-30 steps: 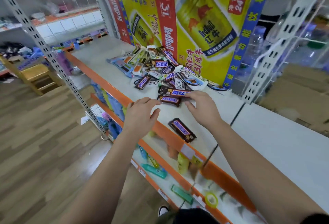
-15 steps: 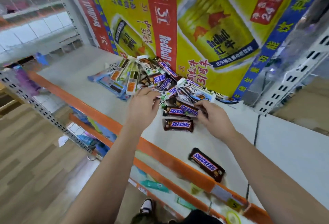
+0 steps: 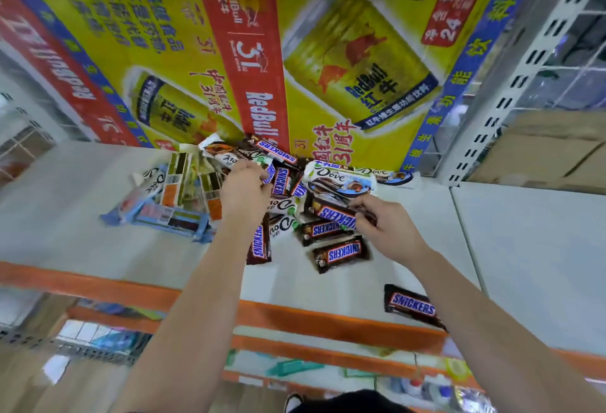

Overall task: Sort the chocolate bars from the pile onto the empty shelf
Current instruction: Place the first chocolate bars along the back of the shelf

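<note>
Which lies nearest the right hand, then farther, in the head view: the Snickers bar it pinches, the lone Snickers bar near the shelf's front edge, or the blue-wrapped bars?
1. Pinched Snickers bar: held in the right hand itself.
2. Lone Snickers bar: apart toward the front, beside the right forearm.
3. Blue-wrapped bars: far left, beyond the left hand.
</note>
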`<move>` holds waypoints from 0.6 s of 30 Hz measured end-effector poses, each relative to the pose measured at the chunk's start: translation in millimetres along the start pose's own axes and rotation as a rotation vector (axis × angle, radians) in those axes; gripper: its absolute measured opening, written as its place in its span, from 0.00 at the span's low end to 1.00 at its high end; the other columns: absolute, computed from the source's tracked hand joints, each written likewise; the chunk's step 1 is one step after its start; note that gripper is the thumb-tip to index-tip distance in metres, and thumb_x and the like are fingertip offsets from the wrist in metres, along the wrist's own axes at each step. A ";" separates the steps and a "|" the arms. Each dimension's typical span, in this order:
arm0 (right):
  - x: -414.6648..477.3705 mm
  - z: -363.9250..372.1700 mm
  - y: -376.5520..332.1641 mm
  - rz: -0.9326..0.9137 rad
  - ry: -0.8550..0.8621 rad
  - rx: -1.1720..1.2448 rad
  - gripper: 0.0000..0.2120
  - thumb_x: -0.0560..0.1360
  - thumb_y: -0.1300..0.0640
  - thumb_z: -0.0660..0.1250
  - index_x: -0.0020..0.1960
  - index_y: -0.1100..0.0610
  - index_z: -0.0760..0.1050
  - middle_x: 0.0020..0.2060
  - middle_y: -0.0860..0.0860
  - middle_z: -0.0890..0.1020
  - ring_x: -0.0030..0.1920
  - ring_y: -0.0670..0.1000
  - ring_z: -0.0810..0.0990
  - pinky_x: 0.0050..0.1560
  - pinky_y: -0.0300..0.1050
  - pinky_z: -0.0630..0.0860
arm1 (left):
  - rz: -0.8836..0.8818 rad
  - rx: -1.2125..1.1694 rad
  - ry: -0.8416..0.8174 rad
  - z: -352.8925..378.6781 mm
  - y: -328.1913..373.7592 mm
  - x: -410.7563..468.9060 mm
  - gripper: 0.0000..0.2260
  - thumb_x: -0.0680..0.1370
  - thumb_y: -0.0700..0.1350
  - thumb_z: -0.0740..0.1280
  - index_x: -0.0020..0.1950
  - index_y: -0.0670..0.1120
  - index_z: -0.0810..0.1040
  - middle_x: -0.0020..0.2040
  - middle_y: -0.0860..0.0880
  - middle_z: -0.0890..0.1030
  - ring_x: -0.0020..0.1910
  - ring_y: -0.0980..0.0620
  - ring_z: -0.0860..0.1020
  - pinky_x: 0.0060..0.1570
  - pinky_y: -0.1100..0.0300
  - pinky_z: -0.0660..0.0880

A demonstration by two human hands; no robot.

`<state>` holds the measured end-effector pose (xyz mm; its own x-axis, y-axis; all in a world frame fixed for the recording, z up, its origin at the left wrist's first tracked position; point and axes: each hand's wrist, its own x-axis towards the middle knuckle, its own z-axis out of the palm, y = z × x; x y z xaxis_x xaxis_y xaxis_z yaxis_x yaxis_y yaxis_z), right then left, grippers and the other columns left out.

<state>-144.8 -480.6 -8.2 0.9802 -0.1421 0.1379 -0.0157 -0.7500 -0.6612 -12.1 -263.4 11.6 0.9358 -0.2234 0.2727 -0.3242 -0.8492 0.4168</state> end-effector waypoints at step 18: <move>-73.6 -58.0 47.5 0.266 0.228 0.057 0.07 0.76 0.63 0.61 0.52 0.55 0.67 0.35 0.49 0.73 0.32 0.48 0.70 0.31 0.33 0.63 | 0.321 -0.626 0.051 -9.7 107.2 -37.2 0.16 0.64 0.47 0.78 0.50 0.47 0.84 0.50 0.56 0.81 0.53 0.59 0.78 0.56 0.59 0.76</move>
<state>-229.1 -543.3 -7.1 0.8740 -0.4730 0.1115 -0.2477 -0.6310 -0.7352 -82.9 -341.6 54.6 0.7778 -0.3812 0.4997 -0.6163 -0.3069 0.7252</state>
